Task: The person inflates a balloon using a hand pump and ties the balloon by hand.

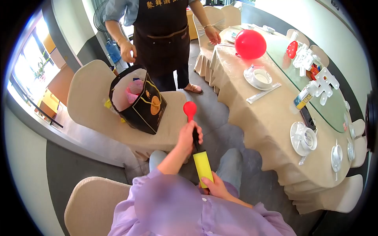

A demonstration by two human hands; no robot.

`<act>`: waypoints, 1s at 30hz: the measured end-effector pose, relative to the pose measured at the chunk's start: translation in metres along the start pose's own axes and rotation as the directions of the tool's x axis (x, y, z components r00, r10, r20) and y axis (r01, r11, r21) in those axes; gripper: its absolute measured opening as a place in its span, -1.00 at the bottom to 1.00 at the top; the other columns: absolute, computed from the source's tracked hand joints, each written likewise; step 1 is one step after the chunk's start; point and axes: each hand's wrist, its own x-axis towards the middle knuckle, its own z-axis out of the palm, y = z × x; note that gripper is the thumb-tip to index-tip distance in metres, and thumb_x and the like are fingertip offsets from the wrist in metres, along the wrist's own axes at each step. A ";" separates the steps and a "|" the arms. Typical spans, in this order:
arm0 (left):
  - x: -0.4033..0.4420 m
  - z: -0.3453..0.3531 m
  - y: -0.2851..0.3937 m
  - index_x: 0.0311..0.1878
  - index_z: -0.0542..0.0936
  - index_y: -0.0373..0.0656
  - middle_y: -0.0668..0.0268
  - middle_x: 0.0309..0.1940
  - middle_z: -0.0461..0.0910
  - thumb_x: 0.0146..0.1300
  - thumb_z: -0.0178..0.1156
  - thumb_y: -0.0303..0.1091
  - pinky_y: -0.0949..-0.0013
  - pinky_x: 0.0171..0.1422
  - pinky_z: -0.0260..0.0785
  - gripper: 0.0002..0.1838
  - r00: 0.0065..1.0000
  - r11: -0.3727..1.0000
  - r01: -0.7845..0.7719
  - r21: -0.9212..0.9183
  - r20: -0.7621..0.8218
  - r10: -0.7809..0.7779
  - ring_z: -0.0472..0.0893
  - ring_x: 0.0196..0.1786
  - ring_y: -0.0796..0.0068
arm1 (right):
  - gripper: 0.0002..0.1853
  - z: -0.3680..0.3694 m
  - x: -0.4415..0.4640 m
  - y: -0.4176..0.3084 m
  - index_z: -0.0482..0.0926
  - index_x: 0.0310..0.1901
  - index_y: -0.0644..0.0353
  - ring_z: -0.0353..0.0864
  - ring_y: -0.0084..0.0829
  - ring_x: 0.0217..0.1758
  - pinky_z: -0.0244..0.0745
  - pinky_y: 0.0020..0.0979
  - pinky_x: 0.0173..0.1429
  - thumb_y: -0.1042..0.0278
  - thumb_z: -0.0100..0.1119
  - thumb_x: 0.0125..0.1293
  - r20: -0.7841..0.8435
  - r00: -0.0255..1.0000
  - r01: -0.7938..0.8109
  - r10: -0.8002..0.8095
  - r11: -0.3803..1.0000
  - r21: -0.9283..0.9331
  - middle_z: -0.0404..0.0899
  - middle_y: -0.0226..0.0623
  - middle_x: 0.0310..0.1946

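Observation:
A yellow hand pump [203, 167] with a black nozzle end points away from my body, above my lap. My left hand [190, 135] is closed round its black nozzle end, where a small, partly inflated red balloon [189, 109] sticks up. At the pump's near end, my right hand [214, 185] grips the yellow body. A large inflated red balloon [250, 44] rests on the table at its far left side.
A covered table [252, 118] stands at right with wrapped dishes [262, 78], a spray can [303, 98] and white plastic pieces [325, 84]. A black bag [145, 112] sits on a chair [88, 88]. A person in a dark apron [161, 43] stands ahead.

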 end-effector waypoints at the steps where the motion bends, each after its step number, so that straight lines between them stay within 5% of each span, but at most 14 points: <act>1: -0.007 0.010 0.001 -0.36 0.28 -0.09 0.34 -0.60 0.32 0.30 -0.12 -0.16 0.41 -0.60 0.22 -0.78 1.000 1.000 0.001 -0.018 0.031 0.000 0.36 -0.62 0.48 | -0.69 0.002 0.006 -0.006 0.31 -0.16 0.22 0.39 -0.63 -0.57 0.28 -0.59 -0.55 0.21 0.09 0.19 0.009 1.000 -0.003 0.003 1.000 0.024 0.47 -0.36 -0.49; 5: -0.002 0.016 0.029 -0.36 0.28 -0.09 0.34 -0.59 0.31 0.30 -0.11 -0.16 0.44 -0.62 0.21 -0.78 0.995 0.994 -0.096 0.049 0.034 0.094 0.35 -0.62 0.50 | -0.68 -0.001 0.040 -0.036 0.27 -0.13 0.23 0.54 -0.43 -0.44 0.47 -0.46 -0.37 0.28 0.08 0.16 0.248 0.969 -0.006 0.006 1.000 -0.001 0.48 -0.27 -0.46; 10: 0.021 0.017 0.055 -0.37 0.27 -0.10 0.34 -0.62 0.33 0.32 -0.16 -0.19 0.42 -0.65 0.23 -0.78 0.992 0.987 -0.123 0.099 0.017 0.122 0.35 -0.66 0.50 | -0.69 0.012 0.015 -0.020 0.31 -0.16 0.25 0.51 -0.49 -0.47 0.46 -0.47 -0.39 0.31 0.13 0.14 0.209 0.978 -0.004 -0.001 1.000 0.026 0.48 -0.29 -0.48; 15: -0.012 0.033 0.015 -0.38 0.28 -0.07 0.35 -0.64 0.30 0.29 -0.14 -0.14 0.45 -0.65 0.18 -0.77 0.976 0.987 0.160 -0.008 0.152 -0.157 0.32 -0.66 0.50 | -0.71 0.015 0.007 -0.007 0.30 -0.17 0.25 0.50 -0.50 -0.46 0.44 -0.46 -0.38 0.34 0.12 0.14 0.108 0.994 0.004 -0.024 0.984 0.180 0.47 -0.28 -0.46; 22: 0.004 0.058 0.077 -0.38 0.26 -0.10 0.35 -0.61 0.30 0.32 -0.18 -0.18 0.45 -0.66 0.21 -0.77 0.987 0.972 -0.105 0.209 0.143 0.076 0.34 -0.65 0.50 | -0.67 0.024 0.002 -0.017 0.29 -0.13 0.25 0.50 -0.50 -0.40 0.43 -0.46 -0.33 0.35 0.13 0.13 0.200 0.979 0.002 -0.033 0.988 0.155 0.47 -0.28 -0.41; 27: -0.040 0.055 0.023 -0.39 0.27 -0.09 0.33 -0.64 0.29 0.30 -0.16 -0.19 0.45 -0.66 0.18 -0.79 0.964 0.993 0.068 0.094 0.250 -0.090 0.31 -0.70 0.48 | -0.59 0.022 -0.014 0.021 0.28 -0.07 0.25 0.50 -0.50 -0.33 0.40 -0.46 -0.21 0.34 0.18 0.10 0.148 0.974 0.136 -0.175 0.961 0.243 0.48 -0.31 -0.38; 30: -0.043 0.053 0.024 -0.39 0.27 -0.09 0.34 -0.66 0.31 0.29 -0.15 -0.18 0.42 -0.68 0.19 -0.78 0.985 0.972 0.132 0.193 0.086 -0.151 0.31 -0.71 0.49 | -0.61 0.021 -0.015 0.023 0.28 -0.07 0.25 0.49 -0.50 -0.34 0.40 -0.46 -0.23 0.35 0.18 0.10 0.106 0.977 0.147 -0.187 0.941 0.306 0.48 -0.30 -0.39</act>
